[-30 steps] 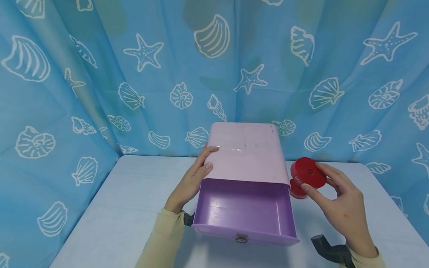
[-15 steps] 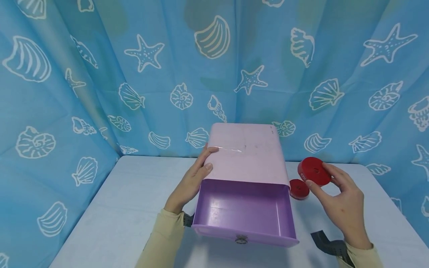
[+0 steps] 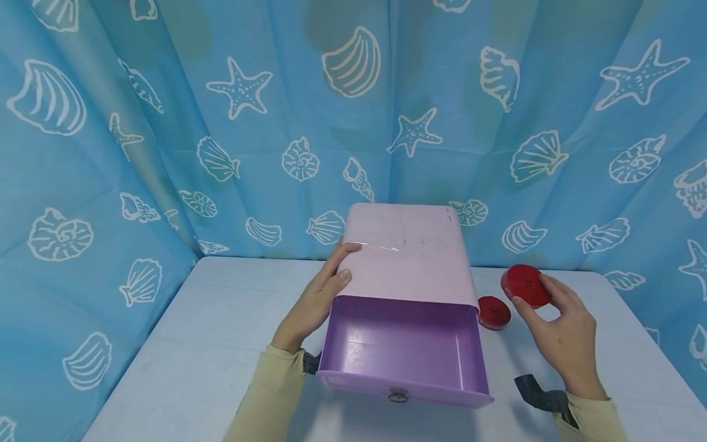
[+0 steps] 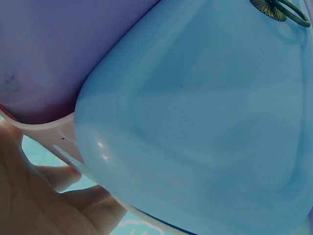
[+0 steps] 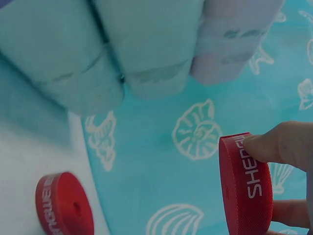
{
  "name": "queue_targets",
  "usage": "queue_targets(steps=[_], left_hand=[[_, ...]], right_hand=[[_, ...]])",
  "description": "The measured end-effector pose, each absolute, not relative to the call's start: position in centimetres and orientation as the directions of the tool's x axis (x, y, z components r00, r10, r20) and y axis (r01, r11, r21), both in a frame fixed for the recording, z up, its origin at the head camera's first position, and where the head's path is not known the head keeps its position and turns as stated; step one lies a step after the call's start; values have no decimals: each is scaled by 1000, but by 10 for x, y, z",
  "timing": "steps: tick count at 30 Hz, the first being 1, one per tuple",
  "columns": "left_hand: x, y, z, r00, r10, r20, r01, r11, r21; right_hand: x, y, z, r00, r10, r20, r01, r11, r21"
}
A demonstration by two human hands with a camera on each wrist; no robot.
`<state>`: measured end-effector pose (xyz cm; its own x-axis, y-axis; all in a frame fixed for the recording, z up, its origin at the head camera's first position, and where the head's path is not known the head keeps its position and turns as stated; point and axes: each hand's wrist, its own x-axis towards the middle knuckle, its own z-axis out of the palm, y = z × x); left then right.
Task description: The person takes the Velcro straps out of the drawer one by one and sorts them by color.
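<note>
My right hand [image 3: 569, 337] pinches a red tape roll [image 3: 527, 285] between thumb and fingers, held in the air right of the pink drawer cabinet [image 3: 405, 258]. In the right wrist view, white lettering runs along this roll's edge. A second red tape roll [image 3: 493, 313] lies on the table close to the cabinet's right side. The cabinet's purple drawer [image 3: 409, 344] is pulled out, with nothing in it. My left hand [image 3: 315, 301] rests against the cabinet's left side, its thumb and a fingertip on the top edge; its other fingers are mostly hidden in the head view.
A white-covered table [image 3: 221, 344] bears the cabinet. Behind it and at the left hangs a blue curtain [image 3: 265, 147] with shell prints. The left wrist view shows a blue drawer front [image 4: 195, 107] with a ring pull [image 4: 288, 12]. A ring pull also marks the purple drawer.
My right hand has carried its tape roll to the right, away from the cabinet, and slightly down at the end. The roll on the table has come into fuller view. My left hand has stayed put.
</note>
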<state>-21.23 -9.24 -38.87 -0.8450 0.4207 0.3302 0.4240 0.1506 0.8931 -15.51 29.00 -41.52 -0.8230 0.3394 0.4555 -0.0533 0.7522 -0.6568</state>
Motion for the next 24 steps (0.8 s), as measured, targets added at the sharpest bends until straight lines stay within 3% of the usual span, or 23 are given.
queue_targets(steps=[24], left_hand=[[-212, -92, -388, -848, 415, 331, 423, 153, 893]], right_hand=[[-170, 318, -459, -870, 377, 317, 84, 748, -658]])
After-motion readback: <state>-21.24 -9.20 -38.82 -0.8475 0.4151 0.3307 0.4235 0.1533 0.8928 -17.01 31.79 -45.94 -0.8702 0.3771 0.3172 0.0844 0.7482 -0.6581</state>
